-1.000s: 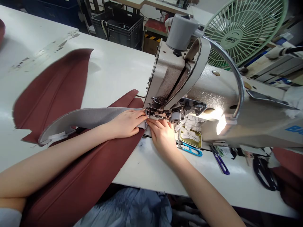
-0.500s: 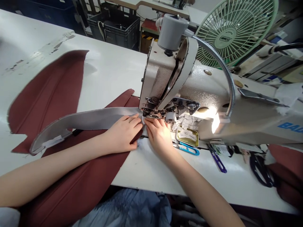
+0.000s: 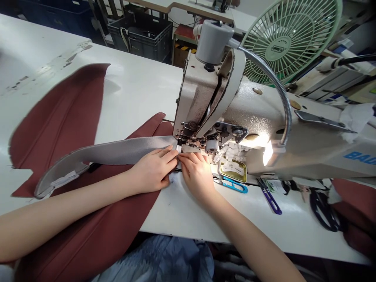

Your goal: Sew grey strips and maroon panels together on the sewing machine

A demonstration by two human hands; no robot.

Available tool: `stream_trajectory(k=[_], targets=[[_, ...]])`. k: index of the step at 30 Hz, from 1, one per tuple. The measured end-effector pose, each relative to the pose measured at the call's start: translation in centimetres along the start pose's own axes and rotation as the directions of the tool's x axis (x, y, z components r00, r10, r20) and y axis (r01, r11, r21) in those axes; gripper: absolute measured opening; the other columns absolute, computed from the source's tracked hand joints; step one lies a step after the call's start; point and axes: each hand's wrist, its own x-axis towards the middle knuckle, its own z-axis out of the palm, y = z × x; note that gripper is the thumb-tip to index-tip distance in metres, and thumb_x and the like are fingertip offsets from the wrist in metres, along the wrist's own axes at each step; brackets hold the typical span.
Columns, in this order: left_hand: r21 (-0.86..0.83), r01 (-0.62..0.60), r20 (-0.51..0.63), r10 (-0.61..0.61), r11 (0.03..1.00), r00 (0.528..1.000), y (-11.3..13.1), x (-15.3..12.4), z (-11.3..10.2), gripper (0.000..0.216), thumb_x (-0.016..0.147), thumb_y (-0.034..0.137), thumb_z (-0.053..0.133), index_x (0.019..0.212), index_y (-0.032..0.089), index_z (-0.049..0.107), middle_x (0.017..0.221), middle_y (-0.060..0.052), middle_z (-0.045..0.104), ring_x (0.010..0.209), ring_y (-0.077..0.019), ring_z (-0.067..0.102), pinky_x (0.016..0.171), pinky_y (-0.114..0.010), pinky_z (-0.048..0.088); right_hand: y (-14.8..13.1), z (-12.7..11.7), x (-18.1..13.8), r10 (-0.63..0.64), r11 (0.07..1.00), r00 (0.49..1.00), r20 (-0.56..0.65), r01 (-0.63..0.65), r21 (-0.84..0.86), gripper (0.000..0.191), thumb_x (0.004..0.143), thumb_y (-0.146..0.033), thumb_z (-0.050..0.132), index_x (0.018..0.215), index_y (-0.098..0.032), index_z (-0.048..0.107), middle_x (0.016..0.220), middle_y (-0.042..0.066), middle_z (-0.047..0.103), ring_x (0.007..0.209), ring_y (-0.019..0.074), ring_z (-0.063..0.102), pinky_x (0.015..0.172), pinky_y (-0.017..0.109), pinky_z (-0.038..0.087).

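Observation:
A cream sewing machine stands on the white table. Dark red fabric lies spread to its left, with a grey folded-over strip running up to the needle area. My left hand lies on the fabric just left of the presser foot, fingers together and pressing the grey edge down. Beside it, right in front of the needle, my right hand pinches the fabric edge with curled fingers. The two hands' fingertips nearly touch.
A small tin, blue thread snips and purple tweezers lie under the machine arm. A lamp on a gooseneck glows there. A green fan stands behind; a black crate sits beyond the table.
Both hands have drawn back slightly toward me from the presser foot, and the grey strip has flattened and shifted with them. The view has drifted a little.

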Motion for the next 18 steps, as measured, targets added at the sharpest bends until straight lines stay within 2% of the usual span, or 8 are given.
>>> stream_trajectory(k=[4,7,10,18], targets=[[-0.041,-0.004,0.02,0.005,0.999,1.0,-0.6,0.5,-0.1,0.03,0.076,0.021,0.059,0.104,0.011,0.06,0.123,-0.016,0.059,0.131,-0.0351,0.046,0.106,-0.044,0.044,0.1,0.1,0.2,-0.03,0.996,0.999,0.016,0.032,-0.083,0.027,0.099,-0.02,0.045,0.115,-0.019,0.068,0.115,0.007,0.069,0.097,0.0215,0.059,0.085,0.038,0.038],[-0.065,-0.027,-0.008,0.027,0.998,1.0,-1.4,0.9,0.0,0.025,0.075,0.02,0.061,0.099,0.013,0.06,0.121,-0.015,0.06,0.13,-0.033,0.047,0.108,-0.042,0.042,0.1,0.1,0.4,-0.036,0.989,0.999,0.026,0.039,-0.142,0.028,0.098,-0.019,0.045,0.117,-0.018,0.067,0.117,0.008,0.068,0.098,0.0223,0.058,0.086,0.038,0.038],[-0.068,-0.051,-0.026,0.05,0.996,0.998,-2.3,1.5,-0.1,0.024,0.075,0.02,0.061,0.098,0.014,0.059,0.121,-0.014,0.061,0.126,-0.031,0.049,0.103,-0.041,0.045,0.1,0.0,0.7,-0.023,0.983,0.999,0.032,0.028,-0.183,0.03,0.097,-0.018,0.046,0.12,-0.018,0.065,0.119,0.009,0.067,0.099,0.0229,0.058,0.086,0.038,0.038],[-0.089,-0.125,0.026,0.128,0.988,0.991,-5.0,3.4,-0.9,0.017,0.076,0.021,0.057,0.093,0.017,0.057,0.098,-0.007,0.064,0.093,-0.023,0.06,0.082,-0.035,0.047,0.2,0.1,1.3,0.027,0.972,0.999,0.034,-0.019,-0.234,0.033,0.095,-0.019,0.046,0.124,-0.018,0.063,0.121,0.01,0.065,0.101,0.0245,0.057,0.086,0.039,0.039]])
